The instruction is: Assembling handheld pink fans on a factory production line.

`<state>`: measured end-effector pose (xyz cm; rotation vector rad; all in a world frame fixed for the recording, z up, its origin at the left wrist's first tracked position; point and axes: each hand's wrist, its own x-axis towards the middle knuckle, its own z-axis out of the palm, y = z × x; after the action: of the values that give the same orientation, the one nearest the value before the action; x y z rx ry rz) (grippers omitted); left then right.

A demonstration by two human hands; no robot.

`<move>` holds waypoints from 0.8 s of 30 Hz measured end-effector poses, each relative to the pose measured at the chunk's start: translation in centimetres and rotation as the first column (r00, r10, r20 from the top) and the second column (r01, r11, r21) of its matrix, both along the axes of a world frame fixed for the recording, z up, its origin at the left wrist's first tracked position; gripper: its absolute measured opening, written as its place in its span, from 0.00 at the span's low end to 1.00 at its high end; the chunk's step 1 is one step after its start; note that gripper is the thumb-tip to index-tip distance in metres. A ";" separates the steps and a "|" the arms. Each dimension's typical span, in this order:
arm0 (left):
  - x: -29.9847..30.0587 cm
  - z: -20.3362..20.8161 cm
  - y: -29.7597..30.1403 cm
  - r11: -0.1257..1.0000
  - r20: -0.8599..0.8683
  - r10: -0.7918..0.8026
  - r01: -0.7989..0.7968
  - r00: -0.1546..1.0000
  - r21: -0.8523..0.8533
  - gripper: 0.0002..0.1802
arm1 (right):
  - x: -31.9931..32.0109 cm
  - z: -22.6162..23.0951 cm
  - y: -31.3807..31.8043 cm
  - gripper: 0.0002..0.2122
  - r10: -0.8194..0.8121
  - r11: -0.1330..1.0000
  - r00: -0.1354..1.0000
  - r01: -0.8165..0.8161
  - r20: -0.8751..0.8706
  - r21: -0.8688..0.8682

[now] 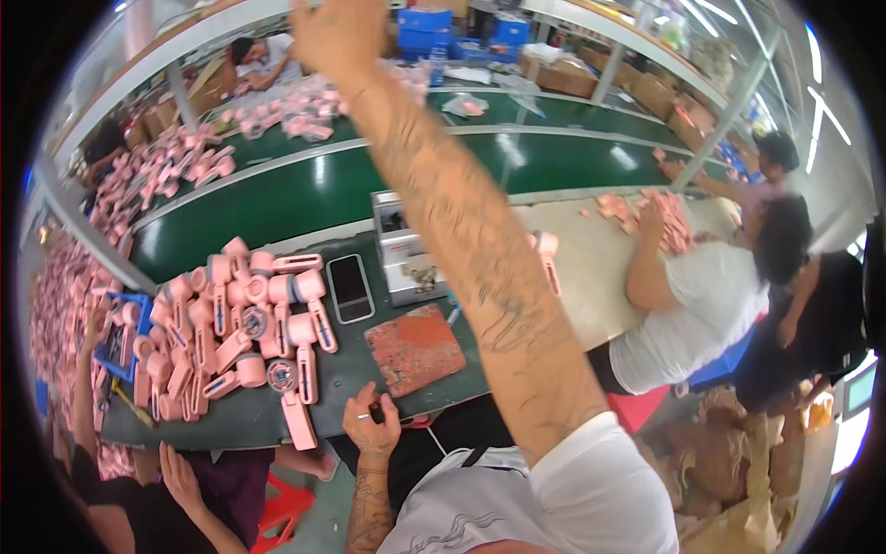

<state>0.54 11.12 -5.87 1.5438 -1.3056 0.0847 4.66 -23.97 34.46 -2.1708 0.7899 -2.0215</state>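
My left hand (372,423), a ring on one finger, is at the bench's front edge. Its fingers are loosely curled and apart, with nothing visible in them. Just beyond it lies a worn reddish square board (415,349). Raised high across the view is my right arm; my right hand (341,37) reaches the top edge, over the far conveyor side. Its fingers are blurred and cut off, so what it holds, if anything, cannot be made out. Left of the board sits a heap of pink handheld fans (221,323), some with round grey-rimmed heads showing.
A white-framed phone (350,288) lies beside a metal box device (406,268), partly behind my right arm. A green conveyor belt (268,217) runs beyond the bench. A blue tray (125,337) stands left. Co-workers sit on both sides; one at right (692,295) handles pink parts.
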 end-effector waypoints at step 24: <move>-1.0 -0.7 -0.2 0.991 -0.112 -0.004 0.019 0.994 0.132 0.08 | -28.6 -38.8 23.8 0.15 0.190 0.873 0.935 -0.021 -0.300 0.488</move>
<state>-0.51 10.93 -6.58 1.6295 -1.2526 -0.0971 -23.93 -0.21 -4.35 -2.2117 1.0455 -1.2299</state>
